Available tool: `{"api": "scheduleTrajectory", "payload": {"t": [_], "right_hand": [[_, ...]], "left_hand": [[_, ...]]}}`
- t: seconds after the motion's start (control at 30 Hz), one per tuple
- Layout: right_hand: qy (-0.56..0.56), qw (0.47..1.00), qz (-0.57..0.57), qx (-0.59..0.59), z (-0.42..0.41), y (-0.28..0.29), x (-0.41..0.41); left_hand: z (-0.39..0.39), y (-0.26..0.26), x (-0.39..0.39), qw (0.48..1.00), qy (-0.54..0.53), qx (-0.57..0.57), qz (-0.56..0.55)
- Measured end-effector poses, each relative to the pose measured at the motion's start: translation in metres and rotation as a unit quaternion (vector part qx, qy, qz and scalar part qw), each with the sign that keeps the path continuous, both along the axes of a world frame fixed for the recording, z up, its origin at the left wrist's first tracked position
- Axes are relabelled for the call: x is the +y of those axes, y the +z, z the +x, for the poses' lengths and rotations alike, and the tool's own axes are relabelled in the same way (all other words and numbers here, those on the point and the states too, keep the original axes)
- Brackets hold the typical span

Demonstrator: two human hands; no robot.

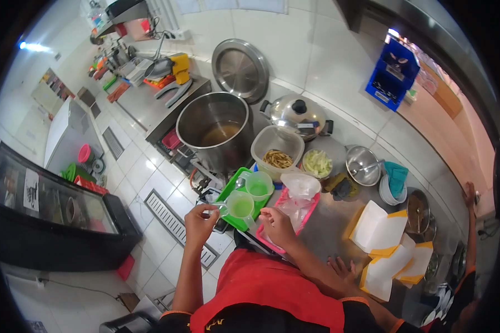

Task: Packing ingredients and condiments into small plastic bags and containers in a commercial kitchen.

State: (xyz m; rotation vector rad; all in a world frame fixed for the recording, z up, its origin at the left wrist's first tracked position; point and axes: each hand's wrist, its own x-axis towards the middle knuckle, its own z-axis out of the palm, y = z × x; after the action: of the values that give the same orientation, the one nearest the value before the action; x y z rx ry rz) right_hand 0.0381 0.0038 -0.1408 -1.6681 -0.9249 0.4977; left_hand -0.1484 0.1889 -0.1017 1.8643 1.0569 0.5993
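My left hand [202, 222] grips the handle of a clear plastic jug [240, 205] that holds some liquid. The jug is above a green tray [228, 188], which tints it green. A second clear plastic jug [259, 185] stands on the tray beside a metal ladle or spoon [240, 182]. My right hand [277, 224] is to the right of the held jug, over the edge of a pink plastic basket [280, 249]. Its fingers are curled, and whether they pinch anything is unclear. Clear plastic bags [296, 204] fill the basket.
A tall steel stockpot [212, 120] with brown liquid stands behind the tray. Near it are a plastic tub [277, 152], a bowl of chopped greens [317, 163] and a lidded pot [298, 110]. Open cardboard boxes [379, 229] lie to the right, where another person's hand [341, 268] rests.
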Motion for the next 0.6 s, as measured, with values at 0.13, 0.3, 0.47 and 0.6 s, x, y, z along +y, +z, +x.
{"api": "scheduleTrajectory", "payload": {"t": [0.13, 0.3, 0.47, 0.6], "right_hand": [[0.065, 0.989, -0.111, 0.065, -0.012, -0.042, 0.024], [0.094, 0.974, -0.138, 0.155, -0.017, -0.069, 0.039], [0.068, 0.985, -0.130, 0.096, -0.020, -0.076, 0.040], [0.039, 0.985, -0.151, 0.078, -0.021, -0.078, 0.034]], "left_hand": [[-0.004, -0.018, 0.015, 0.997, 0.009, 0.027, 0.068], [0.001, -0.044, 0.030, 0.998, -0.004, 0.033, 0.047], [0.005, -0.067, 0.061, 0.994, -0.072, 0.053, 0.064], [0.021, -0.073, 0.090, 0.982, -0.172, 0.028, 0.076]]}}
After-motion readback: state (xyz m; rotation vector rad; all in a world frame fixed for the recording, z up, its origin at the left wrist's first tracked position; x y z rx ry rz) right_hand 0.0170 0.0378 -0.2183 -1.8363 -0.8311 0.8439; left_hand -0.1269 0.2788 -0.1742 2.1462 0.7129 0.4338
